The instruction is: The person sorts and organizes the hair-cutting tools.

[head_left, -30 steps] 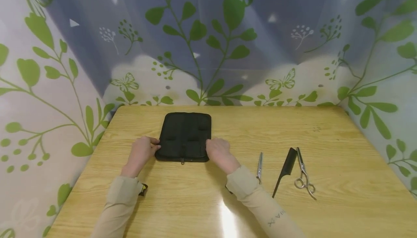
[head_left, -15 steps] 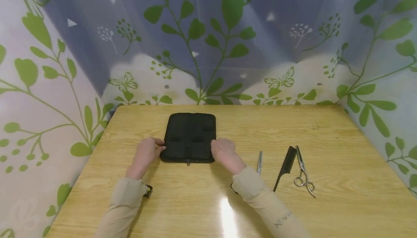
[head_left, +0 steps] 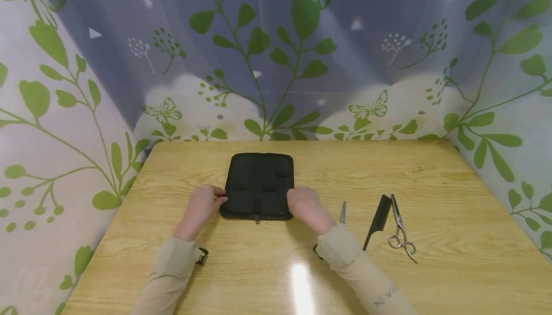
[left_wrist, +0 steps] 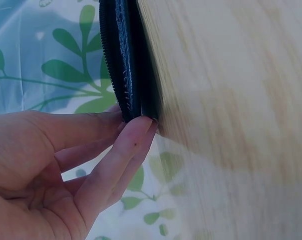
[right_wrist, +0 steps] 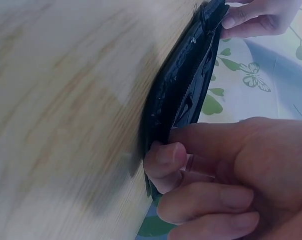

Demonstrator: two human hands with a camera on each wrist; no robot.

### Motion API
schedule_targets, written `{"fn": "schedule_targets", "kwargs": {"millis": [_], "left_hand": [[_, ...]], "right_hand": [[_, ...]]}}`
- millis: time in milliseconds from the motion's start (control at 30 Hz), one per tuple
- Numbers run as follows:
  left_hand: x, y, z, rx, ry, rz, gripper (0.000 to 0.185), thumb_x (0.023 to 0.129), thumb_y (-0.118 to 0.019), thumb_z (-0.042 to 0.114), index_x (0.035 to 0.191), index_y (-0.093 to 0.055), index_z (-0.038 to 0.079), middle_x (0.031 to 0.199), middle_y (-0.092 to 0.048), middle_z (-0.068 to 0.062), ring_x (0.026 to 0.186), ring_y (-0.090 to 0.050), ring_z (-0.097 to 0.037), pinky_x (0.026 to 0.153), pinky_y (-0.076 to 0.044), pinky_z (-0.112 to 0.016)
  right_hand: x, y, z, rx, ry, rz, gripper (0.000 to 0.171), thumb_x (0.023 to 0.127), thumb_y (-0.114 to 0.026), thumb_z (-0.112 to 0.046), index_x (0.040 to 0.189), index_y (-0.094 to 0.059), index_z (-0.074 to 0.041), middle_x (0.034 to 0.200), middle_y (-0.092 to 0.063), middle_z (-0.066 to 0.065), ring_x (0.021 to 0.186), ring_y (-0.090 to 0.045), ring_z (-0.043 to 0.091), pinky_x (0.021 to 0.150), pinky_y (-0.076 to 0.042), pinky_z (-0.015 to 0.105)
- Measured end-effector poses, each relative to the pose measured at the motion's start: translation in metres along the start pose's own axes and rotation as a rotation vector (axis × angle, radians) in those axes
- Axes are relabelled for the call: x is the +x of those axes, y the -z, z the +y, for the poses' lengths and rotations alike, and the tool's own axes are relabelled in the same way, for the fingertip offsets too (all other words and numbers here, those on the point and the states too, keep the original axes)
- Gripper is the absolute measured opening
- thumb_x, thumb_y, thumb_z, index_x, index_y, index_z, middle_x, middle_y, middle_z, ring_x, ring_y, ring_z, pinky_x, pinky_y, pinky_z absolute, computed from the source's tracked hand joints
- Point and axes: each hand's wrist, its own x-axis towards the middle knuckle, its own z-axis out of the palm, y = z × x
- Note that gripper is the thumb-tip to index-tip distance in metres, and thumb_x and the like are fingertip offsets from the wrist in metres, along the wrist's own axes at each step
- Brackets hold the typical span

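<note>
From the head camera, a black zip case (head_left: 260,186) lies flat on a wooden table (head_left: 431,200), toward the far left of centre. The person's left hand (head_left: 202,204) pinches the case's left edge near its near corner, and the right hand (head_left: 305,204) holds the right edge opposite, both wrists in beige sleeves. To the right of the right sleeve a small pair of scissors (head_left: 343,212) lies on the table, then a black comb (head_left: 377,221), then a larger pair of silver scissors (head_left: 401,235) just beside the comb. A leaf-patterned curtain (head_left: 276,51) surrounds the table. In the left wrist view, the left hand's fingertips (left_wrist: 138,127) touch the case's zipped edge (left_wrist: 125,60), fingers fairly straight. In the right wrist view, the right hand's thumb and curled fingers (right_wrist: 166,160) pinch the case's edge (right_wrist: 183,90); the left hand (right_wrist: 258,17) grips the far end.
</note>
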Motion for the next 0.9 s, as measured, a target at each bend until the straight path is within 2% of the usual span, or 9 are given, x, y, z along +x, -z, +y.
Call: {"fn": "schedule_targets", "kwargs": {"millis": [133, 333, 533, 700, 900], "left_hand": [[-0.001, -0.004, 0.005, -0.011, 0.010, -0.021, 0.019, 0.091, -0.074, 0.007, 0.106, -0.077, -0.005, 0.106, -0.075, -0.020, 0.088, -0.073, -0.031, 0.073, -0.058, -0.041], [-0.001, -0.009, 0.013, 0.014, -0.022, -0.038, 0.019, 0.092, -0.074, 0.009, 0.107, -0.077, -0.004, 0.107, -0.075, -0.019, 0.090, -0.073, -0.029, 0.076, -0.058, -0.040], [0.001, -0.010, 0.022, 0.028, -0.043, -0.045, 0.018, 0.091, -0.075, 0.008, 0.105, -0.078, -0.004, 0.104, -0.076, -0.019, 0.078, -0.073, -0.024, 0.071, -0.058, -0.037], [0.000, -0.012, 0.024, 0.023, -0.035, -0.035, 0.018, 0.090, -0.076, 0.007, 0.104, -0.078, -0.004, 0.104, -0.076, -0.019, 0.086, -0.073, -0.028, 0.072, -0.058, -0.037], [-0.001, -0.013, 0.024, 0.018, -0.021, -0.035, 0.018, 0.091, -0.076, 0.008, 0.105, -0.078, -0.003, 0.104, -0.076, -0.018, 0.086, -0.073, -0.028, 0.071, -0.058, -0.037]], "right_hand": [[-0.004, -0.001, 0.006, 0.011, -0.002, 0.002, 0.023, 0.094, -0.065, 0.001, 0.073, -0.062, -0.007, 0.081, -0.063, 0.009, 0.069, -0.055, 0.018, 0.064, -0.053, 0.034], [-0.010, 0.000, 0.017, 0.030, 0.013, 0.018, 0.023, 0.096, -0.061, 0.000, 0.073, -0.064, -0.006, 0.081, -0.064, 0.011, 0.072, -0.059, 0.021, 0.067, -0.056, 0.038], [-0.013, 0.003, 0.026, 0.062, 0.023, 0.023, 0.025, 0.099, -0.058, -0.006, 0.075, -0.065, -0.006, 0.080, -0.064, 0.010, 0.070, -0.058, 0.021, 0.065, -0.056, 0.039], [-0.015, 0.002, 0.030, 0.077, 0.034, 0.021, 0.028, 0.100, -0.058, -0.009, 0.072, -0.063, -0.008, 0.078, -0.062, 0.007, 0.068, -0.055, 0.019, 0.063, -0.054, 0.038], [-0.017, 0.000, 0.034, 0.069, 0.062, 0.027, 0.028, 0.101, -0.060, -0.013, 0.073, -0.063, -0.008, 0.073, -0.058, 0.006, 0.063, -0.052, 0.019, 0.056, -0.048, 0.034]]}}
